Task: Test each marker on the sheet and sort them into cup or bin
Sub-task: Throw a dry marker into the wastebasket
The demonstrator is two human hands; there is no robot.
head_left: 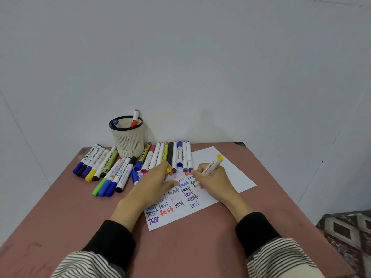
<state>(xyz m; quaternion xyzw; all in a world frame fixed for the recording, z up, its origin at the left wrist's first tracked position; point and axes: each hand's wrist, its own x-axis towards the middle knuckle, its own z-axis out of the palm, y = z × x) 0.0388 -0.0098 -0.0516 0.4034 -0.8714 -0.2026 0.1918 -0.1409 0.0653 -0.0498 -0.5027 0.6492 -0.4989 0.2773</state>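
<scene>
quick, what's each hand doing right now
Left hand: pinches a yellow cap, resting on the sheet.
Right hand: grips the yellow marker.

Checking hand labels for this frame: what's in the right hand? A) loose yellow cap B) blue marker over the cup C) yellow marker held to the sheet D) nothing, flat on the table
C: the right hand grips a marker with a yellow end, its lower end down on the sheet among the written "test" words; the cup stands far off by the wall.
</scene>
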